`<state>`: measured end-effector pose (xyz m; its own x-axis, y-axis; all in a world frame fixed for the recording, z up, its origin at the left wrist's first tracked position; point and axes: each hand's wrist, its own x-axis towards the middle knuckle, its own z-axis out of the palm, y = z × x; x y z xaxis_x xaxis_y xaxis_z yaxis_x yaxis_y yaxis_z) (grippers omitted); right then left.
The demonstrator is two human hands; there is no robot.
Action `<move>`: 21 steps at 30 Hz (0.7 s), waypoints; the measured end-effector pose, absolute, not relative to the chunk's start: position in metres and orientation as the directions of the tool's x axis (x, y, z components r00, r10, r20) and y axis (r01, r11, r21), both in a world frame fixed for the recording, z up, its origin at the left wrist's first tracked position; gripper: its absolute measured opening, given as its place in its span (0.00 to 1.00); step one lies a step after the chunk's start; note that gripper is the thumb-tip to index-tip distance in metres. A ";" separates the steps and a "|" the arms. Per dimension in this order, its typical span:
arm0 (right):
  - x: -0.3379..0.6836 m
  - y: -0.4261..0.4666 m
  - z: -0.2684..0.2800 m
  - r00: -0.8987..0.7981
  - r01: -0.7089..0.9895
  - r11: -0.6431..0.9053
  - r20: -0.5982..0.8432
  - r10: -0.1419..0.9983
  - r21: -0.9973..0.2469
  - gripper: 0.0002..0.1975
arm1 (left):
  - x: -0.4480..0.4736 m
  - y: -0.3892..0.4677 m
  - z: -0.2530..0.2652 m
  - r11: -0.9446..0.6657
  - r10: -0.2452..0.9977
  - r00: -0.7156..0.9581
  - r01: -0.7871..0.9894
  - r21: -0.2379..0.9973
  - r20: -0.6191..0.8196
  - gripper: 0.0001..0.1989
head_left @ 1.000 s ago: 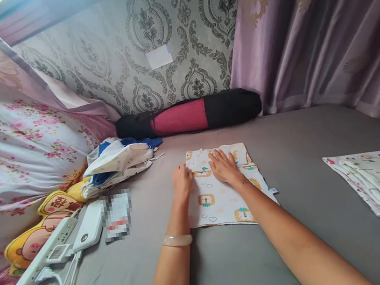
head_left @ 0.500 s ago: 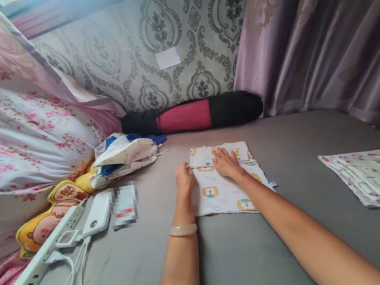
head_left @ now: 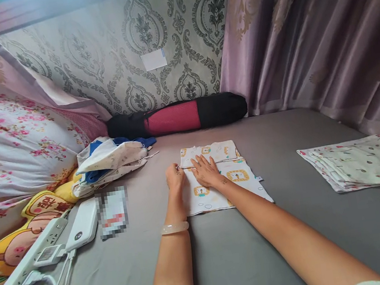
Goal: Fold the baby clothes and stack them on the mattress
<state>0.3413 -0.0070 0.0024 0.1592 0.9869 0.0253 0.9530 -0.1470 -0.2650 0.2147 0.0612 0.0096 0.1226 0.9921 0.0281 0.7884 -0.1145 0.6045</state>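
Observation:
A white cloth piece (head_left: 215, 201) printed with orange lion faces and small clouds lies folded on the grey bed sheet. Its far part is turned over into a band (head_left: 216, 150), and a small label sticks out at the right edge. My left hand (head_left: 175, 176) is closed at the cloth's left edge, by the end of the fold, with the fingers pinched on the fabric. Flat on the cloth, just over the fold line near the left side, rests my right hand (head_left: 205, 169), fingers spread.
Right of the cloth lies a stack of folded printed fabric (head_left: 362, 163). At left are a crumpled white-and-blue garment (head_left: 110, 158), a white power bank (head_left: 81, 224), a power strip (head_left: 26, 264) with cables, and a blurred packet (head_left: 113, 212). A black-and-pink roll bag (head_left: 175, 117) lies along the wall.
My right hand has slid left along the fold, closer to my left hand. The left hand stays at the cloth's left edge. The whole view has turned slightly right.

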 end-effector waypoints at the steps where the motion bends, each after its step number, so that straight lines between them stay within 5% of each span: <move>1: 0.342 -0.007 0.003 0.160 0.951 -0.147 0.024 0.987 -0.272 0.29 | 0.214 0.061 0.010 -0.117 0.992 0.124 0.787 0.605 0.030 0.17; 6: 0.345 -0.013 0.012 0.114 0.941 -0.115 -0.023 0.993 -0.318 0.30 | 0.214 0.060 0.011 -0.250 0.968 0.185 0.800 0.545 0.172 0.17; 12: 0.368 -0.059 0.023 0.037 0.957 -0.045 -0.031 0.999 -0.287 0.30 | 0.233 0.043 0.014 -0.604 0.797 0.505 0.678 0.420 0.331 0.19; 21: 0.418 -0.121 0.022 0.089 0.972 -0.104 -0.078 0.993 -0.212 0.31 | 0.237 0.011 0.004 -0.858 0.492 0.832 0.414 0.305 0.255 0.16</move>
